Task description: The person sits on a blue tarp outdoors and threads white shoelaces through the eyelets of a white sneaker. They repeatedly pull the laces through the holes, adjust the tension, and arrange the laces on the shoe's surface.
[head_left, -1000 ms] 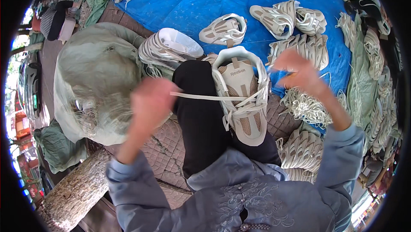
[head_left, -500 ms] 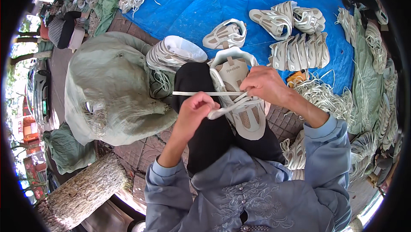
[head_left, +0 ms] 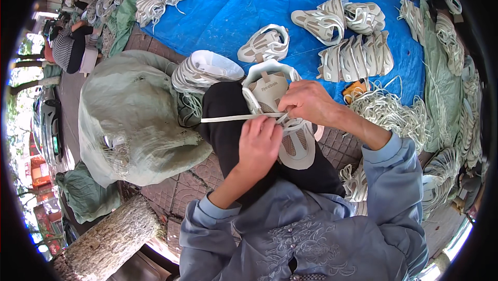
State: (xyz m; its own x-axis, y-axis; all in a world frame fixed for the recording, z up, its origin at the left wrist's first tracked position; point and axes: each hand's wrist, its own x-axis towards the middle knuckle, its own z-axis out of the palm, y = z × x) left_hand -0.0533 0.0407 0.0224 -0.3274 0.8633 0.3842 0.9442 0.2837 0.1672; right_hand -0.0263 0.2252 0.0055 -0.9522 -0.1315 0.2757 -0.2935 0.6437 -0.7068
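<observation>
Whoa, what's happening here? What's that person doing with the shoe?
A person has a beige shoe upper on their lap, both hands at its front. The right hand pinches the white lace; the left hand is close by, its grip hard to see. More uppers lie on the blue sheet.

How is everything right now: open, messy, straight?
Lap shoe, open, partly laced
Flat lace, lying out straight
Right grip, pinched at the lacing
Left grip, fingers bent over the lacing
Lace pile, loose and tangled
Shoe row, nested together
Blue tarp, spread out, wrinkled
Big pale sack, bulging, creased
</observation>
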